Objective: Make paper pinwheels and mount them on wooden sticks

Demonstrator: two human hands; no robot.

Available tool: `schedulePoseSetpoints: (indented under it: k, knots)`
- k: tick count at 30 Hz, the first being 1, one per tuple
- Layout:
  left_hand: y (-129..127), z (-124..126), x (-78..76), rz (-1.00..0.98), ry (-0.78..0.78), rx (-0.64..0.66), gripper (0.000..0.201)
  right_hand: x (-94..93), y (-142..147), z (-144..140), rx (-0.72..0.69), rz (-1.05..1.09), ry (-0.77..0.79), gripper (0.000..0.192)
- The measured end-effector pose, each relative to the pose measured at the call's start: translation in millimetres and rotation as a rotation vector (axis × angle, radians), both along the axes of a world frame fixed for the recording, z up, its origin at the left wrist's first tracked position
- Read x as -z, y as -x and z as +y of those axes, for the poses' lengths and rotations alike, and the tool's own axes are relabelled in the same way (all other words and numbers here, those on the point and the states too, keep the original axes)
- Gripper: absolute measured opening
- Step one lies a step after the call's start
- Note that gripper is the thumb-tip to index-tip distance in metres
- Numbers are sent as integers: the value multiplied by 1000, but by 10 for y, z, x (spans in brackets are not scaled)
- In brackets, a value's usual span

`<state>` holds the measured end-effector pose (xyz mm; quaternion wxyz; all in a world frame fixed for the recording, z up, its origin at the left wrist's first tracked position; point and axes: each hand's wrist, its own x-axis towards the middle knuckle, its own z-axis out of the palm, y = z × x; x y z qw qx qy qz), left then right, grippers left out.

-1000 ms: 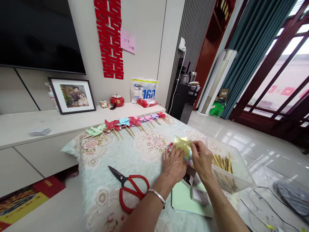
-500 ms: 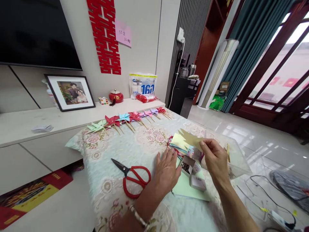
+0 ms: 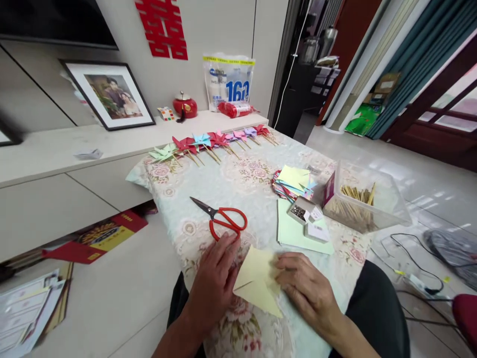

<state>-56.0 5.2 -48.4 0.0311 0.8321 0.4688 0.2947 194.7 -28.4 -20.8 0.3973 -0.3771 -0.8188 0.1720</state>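
Note:
A pale yellow cut paper sheet [image 3: 257, 281] lies on the floral tablecloth [image 3: 238, 184] at the near edge. My left hand [image 3: 218, 276] rests on its left side, fingers spread on the paper. My right hand [image 3: 303, 286] touches its right edge with the fingertips. Red-handled scissors [image 3: 223, 221] lie just beyond my left hand. Farther right are a stack of coloured paper squares [image 3: 294, 180], a small open box of pins [image 3: 300, 211] and a light green sheet [image 3: 294, 233].
A clear plastic tub of wooden sticks [image 3: 363, 204] stands at the right. A row of finished paper pinwheels [image 3: 212, 141] lines the far table edge. Behind are a low cabinet with a framed photo [image 3: 110, 94], a red pot and a white bag. Cables lie on the floor at right.
My right hand lifted the yellow sheet off the stack and brought it down to the near table edge. My left hand followed onto it. The view tilted downward.

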Motion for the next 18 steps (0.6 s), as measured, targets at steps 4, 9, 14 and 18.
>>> schedulePoseSetpoints:
  k: [4, 9, 14, 18]
  knots:
    - [21, -283, -84, -31, 64, 94, 67, 70, -69, -47, 16, -5, 43, 22]
    - [1, -465, -145, -25, 76, 154, 68, 83, -86, -56, 4, -10, 75, 22]
    - [-156, -522, -104, -60, -37, 121, 52, 50, -66, -66, -17, -24, 92, 20]
    - [-265, -535, -99, -134, -57, 43, 26, 1, -61, -61, -34, -16, 89, 18]
